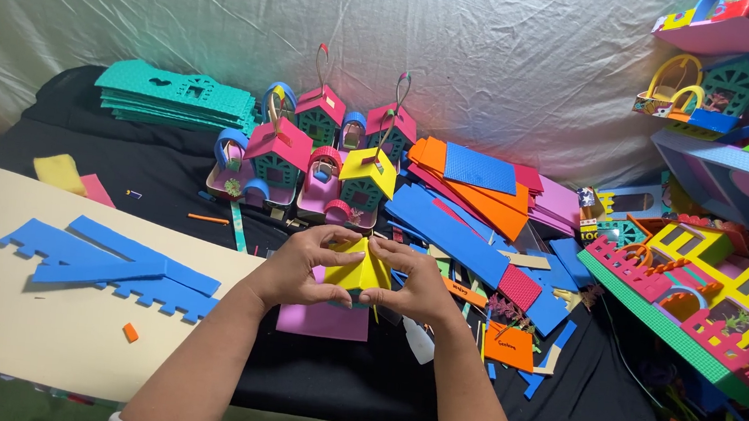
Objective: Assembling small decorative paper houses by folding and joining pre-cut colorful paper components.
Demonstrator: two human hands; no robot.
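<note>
Home craft workspace, foam sheets (477, 188) stacked, miniature foam houses (310, 163), cloth-draped backdrop (410, 31)

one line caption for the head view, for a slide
Both hands press a folded yellow foam roof piece above a pink foam sheet.

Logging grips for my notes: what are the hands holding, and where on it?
Both hands, left hand and right hand, pinch a folded yellow foam roof piece by its two sloping sides.

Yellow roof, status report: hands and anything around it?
Left hand and right hand pinch yellow roof together. Pink sheet beneath. Foam scraps crowd right.
</note>
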